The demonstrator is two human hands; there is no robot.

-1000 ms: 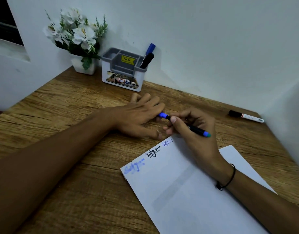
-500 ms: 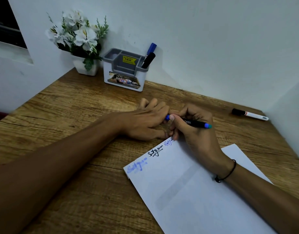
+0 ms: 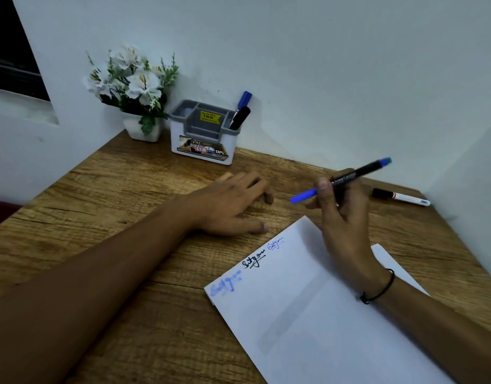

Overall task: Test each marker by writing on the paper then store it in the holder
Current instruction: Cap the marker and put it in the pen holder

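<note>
The right hand [image 3: 341,214] is lifted above the counter [image 3: 122,195] and has a firm grip on a black marker [image 3: 346,177]; the thumb and fingers pinch its barrel near the middle; the blue cap end points to the left and slightly down, and the other end, with a small teal tip, points up to the right. The marker is in the air, above the far edge of the paper [image 3: 308,314], and touches nothing but the hand. A thin black band [image 3: 380,289] is around the right wrist.

The left hand [image 3: 233,206] lies flat on the wooden counter, palm down, fingers spread and relaxed; it holds nothing; it is just beside the far left corner of the paper.

The white paper carries three short written samples along its left edge; one is pale blue, one black, one thin blue.

The holder [image 3: 202,139], grey and white, stands at the wall; a blue marker [image 3: 244,99] and a black marker [image 3: 240,117] lean in its right compartment. A white flower pot [image 3: 143,130] is just beside the holder, on its left. One more marker, white with black cap [image 3: 400,197], lies on the counter near the right corner, well apart from the holder.
</note>
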